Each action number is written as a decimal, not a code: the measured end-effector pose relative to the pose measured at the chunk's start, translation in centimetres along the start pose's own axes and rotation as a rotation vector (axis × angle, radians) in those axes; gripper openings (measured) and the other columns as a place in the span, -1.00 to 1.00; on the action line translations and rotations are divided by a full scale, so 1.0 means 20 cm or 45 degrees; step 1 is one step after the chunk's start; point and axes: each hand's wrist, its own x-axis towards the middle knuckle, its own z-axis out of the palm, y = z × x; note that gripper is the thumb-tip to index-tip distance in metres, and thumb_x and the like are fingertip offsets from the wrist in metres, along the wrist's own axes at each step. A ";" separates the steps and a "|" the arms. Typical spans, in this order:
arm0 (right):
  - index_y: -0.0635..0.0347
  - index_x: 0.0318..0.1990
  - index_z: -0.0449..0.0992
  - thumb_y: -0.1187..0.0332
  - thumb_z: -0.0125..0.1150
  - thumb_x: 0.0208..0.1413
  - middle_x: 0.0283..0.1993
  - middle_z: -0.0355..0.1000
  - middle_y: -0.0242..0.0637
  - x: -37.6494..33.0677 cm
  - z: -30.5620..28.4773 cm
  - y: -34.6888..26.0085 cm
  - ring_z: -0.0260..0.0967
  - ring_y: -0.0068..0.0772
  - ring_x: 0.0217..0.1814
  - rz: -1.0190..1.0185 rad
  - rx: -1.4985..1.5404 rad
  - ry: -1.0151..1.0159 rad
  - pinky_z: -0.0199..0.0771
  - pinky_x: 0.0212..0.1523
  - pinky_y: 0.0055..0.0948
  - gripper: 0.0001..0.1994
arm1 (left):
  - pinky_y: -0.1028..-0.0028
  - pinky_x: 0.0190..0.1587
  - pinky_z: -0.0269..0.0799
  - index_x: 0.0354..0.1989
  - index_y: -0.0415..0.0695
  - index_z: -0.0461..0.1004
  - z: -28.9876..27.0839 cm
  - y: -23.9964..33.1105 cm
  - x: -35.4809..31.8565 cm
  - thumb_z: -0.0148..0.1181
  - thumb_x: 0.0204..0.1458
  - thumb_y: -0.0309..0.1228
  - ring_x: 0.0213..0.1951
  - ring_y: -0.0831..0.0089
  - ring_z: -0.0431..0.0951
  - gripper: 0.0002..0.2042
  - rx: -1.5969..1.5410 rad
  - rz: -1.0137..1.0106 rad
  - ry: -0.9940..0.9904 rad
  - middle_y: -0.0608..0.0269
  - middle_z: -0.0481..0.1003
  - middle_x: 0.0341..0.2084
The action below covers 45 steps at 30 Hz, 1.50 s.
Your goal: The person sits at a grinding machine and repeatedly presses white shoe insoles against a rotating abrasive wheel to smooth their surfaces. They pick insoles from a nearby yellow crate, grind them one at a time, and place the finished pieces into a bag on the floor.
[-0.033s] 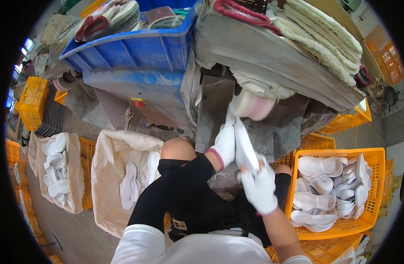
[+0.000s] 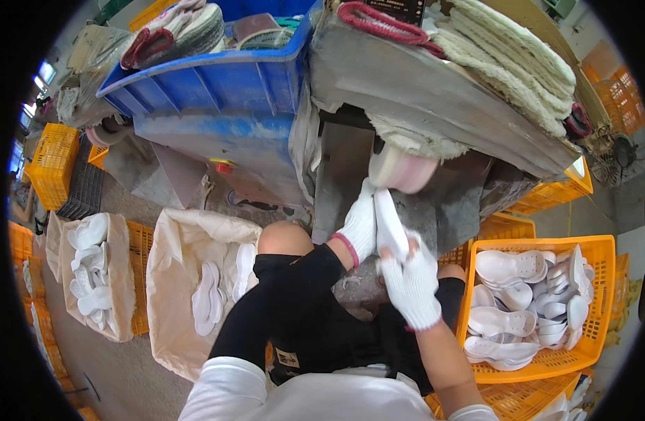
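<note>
Both my hands wear white knit gloves and grip one white shoe sole (image 2: 390, 223). My left hand (image 2: 359, 226) holds its upper part from the left, and my right hand (image 2: 411, 286) holds its lower end. The sole's top end is pressed up against a spinning pinkish buffing wheel (image 2: 402, 171) under the grey machine housing (image 2: 421, 84). My knees in black shorts sit just below the hands.
An orange crate (image 2: 603, 295) of several white soles stands at my right. A cloth-lined crate (image 2: 189, 281) holding a few soles is at my left, another (image 2: 91, 274) farther left. A blue bin (image 2: 217, 77) and stacked fleece pads (image 2: 505, 56) rest on the machine.
</note>
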 end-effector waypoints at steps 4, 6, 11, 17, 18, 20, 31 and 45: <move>0.35 0.01 0.51 0.23 0.31 0.11 -0.28 0.57 0.13 0.26 0.15 0.07 0.58 0.16 -0.23 0.109 -0.111 0.106 0.57 -0.17 -0.14 -0.59 | 0.30 0.04 0.50 0.00 -0.06 0.50 -0.11 -0.08 0.10 -0.23 0.30 0.36 -0.06 0.24 0.58 -0.31 -0.040 -0.012 -0.213 0.16 0.60 -0.17; 0.34 0.01 0.50 0.23 0.31 0.09 -0.24 0.57 0.15 0.30 0.21 0.08 0.58 0.15 -0.19 0.270 -0.088 0.148 0.57 -0.15 -0.16 -0.58 | 0.32 0.10 0.47 0.05 -0.06 0.50 -0.16 -0.12 0.13 -0.24 0.29 0.37 -0.03 0.24 0.58 -0.29 -0.010 0.018 -0.180 0.17 0.61 -0.12; 0.32 0.03 0.48 0.27 0.32 0.11 -0.14 0.54 -0.06 0.31 0.26 0.10 0.47 -0.30 -0.15 0.518 0.255 0.063 0.49 -0.07 -0.38 -0.60 | 0.35 0.03 0.50 0.03 -0.04 0.53 -0.21 -0.13 0.15 -0.21 0.30 0.35 -0.11 0.28 0.60 -0.32 0.042 -0.167 -0.130 0.23 0.62 -0.16; 0.27 0.11 0.38 0.03 0.36 0.07 -0.12 0.56 0.20 0.18 0.07 0.10 0.57 0.13 0.02 0.728 0.259 -0.462 0.51 0.02 -0.17 -0.41 | 0.29 -0.37 0.54 -0.08 -0.02 0.50 -0.10 -0.10 0.13 -0.31 0.27 0.42 -0.43 0.28 0.57 -0.28 0.019 -0.114 -0.203 0.19 0.57 -0.39; 0.24 0.11 0.34 0.04 0.35 0.07 -0.13 0.56 0.22 0.13 0.03 0.08 0.58 0.11 0.02 0.581 0.183 -0.454 0.52 0.00 -0.17 -0.42 | 0.28 -0.45 0.51 -0.07 0.00 0.47 -0.08 -0.10 0.11 -0.36 0.25 0.45 -0.50 0.27 0.54 -0.26 0.190 -0.077 -0.206 0.17 0.54 -0.45; 0.22 0.09 0.31 0.09 0.32 0.14 -0.12 0.55 0.15 0.08 -0.03 0.05 0.58 0.02 -0.04 0.537 0.349 -0.457 0.52 -0.03 -0.22 -0.48 | 0.28 -0.48 0.48 -0.02 0.05 0.42 -0.04 -0.08 0.09 -0.41 0.24 0.47 -0.52 0.26 0.51 -0.26 0.205 -0.125 -0.128 0.17 0.49 -0.49; 0.31 0.08 0.45 0.35 0.47 0.05 -0.06 0.50 -0.19 0.13 0.00 0.08 0.46 -0.43 -0.14 0.224 0.308 -0.129 0.51 -0.08 -0.39 -0.54 | 0.12 -0.21 0.58 0.01 -0.15 0.45 -0.10 -0.01 0.25 -0.19 0.40 0.03 -0.35 0.08 0.56 -0.53 -0.253 -0.164 -0.282 0.04 0.57 -0.32; 0.37 -0.10 0.62 0.28 0.46 0.05 -0.28 0.60 -0.19 0.35 0.16 0.06 0.54 -0.44 -0.21 0.490 0.413 -0.046 0.50 -0.17 -0.40 -0.65 | 0.40 -0.07 0.51 -0.14 -0.09 0.60 -0.07 -0.15 0.00 -0.36 0.22 0.48 -0.19 0.34 0.62 -0.15 -0.141 0.042 -0.189 0.26 0.64 -0.27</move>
